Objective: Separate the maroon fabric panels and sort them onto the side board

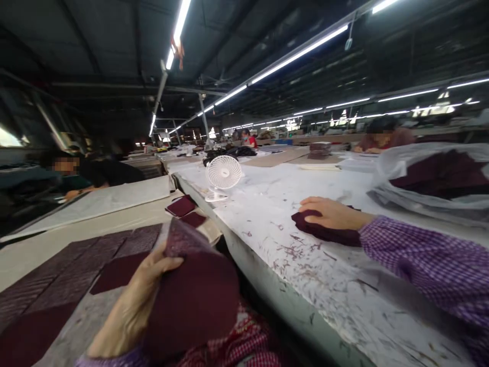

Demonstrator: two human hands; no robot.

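Left hand (133, 298) has a maroon fabric panel (196, 300) pinched between thumb and fingers, lifted in front of the body, top edge folded over. Right hand (330, 211) lies over a dark maroon fabric bundle (324, 235) on the white-topped table (273, 201); fingers curl over it, but cannot tell if it's gripped or only pressed.

Progress, judging by layout: several maroon panels (114, 250) already lie spread side by side on the left-hand table (46, 228), and small maroon pieces (181, 206) sit near its far end. Held panel is not yet down. Bundle under right hand not spread out; more dark maroon pieces (446, 173) sit in the clear plastic bag (385, 206) at right. So work looks partway; total count can't be told. Thread scraps (301, 250) litter the white top, white fan (224, 173) stands at its edge.
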